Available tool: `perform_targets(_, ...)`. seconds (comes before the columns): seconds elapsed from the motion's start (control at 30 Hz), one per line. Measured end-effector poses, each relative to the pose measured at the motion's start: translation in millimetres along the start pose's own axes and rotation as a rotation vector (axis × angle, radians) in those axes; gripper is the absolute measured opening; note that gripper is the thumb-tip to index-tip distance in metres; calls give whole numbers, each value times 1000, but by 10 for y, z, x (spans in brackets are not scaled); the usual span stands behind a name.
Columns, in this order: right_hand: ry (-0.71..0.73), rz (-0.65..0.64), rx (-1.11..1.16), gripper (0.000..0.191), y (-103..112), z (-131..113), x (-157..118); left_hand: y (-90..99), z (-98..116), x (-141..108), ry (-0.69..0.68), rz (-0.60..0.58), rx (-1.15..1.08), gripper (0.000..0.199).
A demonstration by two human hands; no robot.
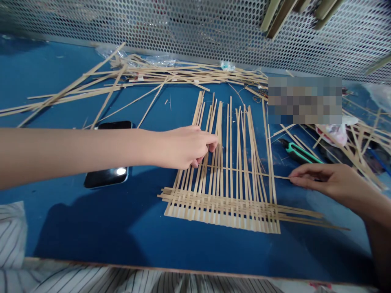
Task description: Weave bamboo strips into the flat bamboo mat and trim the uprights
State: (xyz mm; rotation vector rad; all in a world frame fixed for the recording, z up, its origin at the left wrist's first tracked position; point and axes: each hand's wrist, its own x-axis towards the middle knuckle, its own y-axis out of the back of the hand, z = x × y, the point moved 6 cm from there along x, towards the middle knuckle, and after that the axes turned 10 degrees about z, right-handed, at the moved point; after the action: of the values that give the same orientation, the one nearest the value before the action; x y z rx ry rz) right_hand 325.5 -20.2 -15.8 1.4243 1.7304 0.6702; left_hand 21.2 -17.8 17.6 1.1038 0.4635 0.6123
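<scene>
Blue bench [91, 236] stretching across the whole view, perforated metal panel [152, 20] rising behind it; loose strips [183, 73], bamboo by the look, lying heaped along the far side and spilling toward the right; partly woven mat [222, 207] lying flat near bench centre, phone [106, 178] lying to its left, partly under the left forearm [76, 156]; uprights [230, 138] fanning slightly and standing unevenly spaced toward the far end; woven band [220, 205] of several crosswise strips binding them at the near end, strip ends jutting out to the right; step in hand, as judged: feeding one more crosswise strip over and under the uprights, some way above the band; weft strip [244, 172] crossing most of the mat, its left end lost near the left hand [183, 147]; left hand curling among the uprights and touching them, grip impossible to confirm; right hand [330, 182] pinching the strip's right end between thumb and forefinger; green-handled cutter [301, 152] lying just beyond, untouched; next move appearing to call for completing the pass, then sliding the strip down against the band.
</scene>
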Motion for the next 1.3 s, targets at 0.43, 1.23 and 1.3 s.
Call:
perform_targets(0.43, -11, 66, 8, 36, -39, -117, -21, -17, -31, -65, -95, -266, 61, 15)
perform_targets(1.23, 45, -14, -21, 37, -53, -118, -10, 29, 121, -46, -562, -82, 522, 30)
perform_targets(1.3, 41, -19, -28, 36, -55, -131, -12, 10, 106, -38, -545, -123, 556, 31)
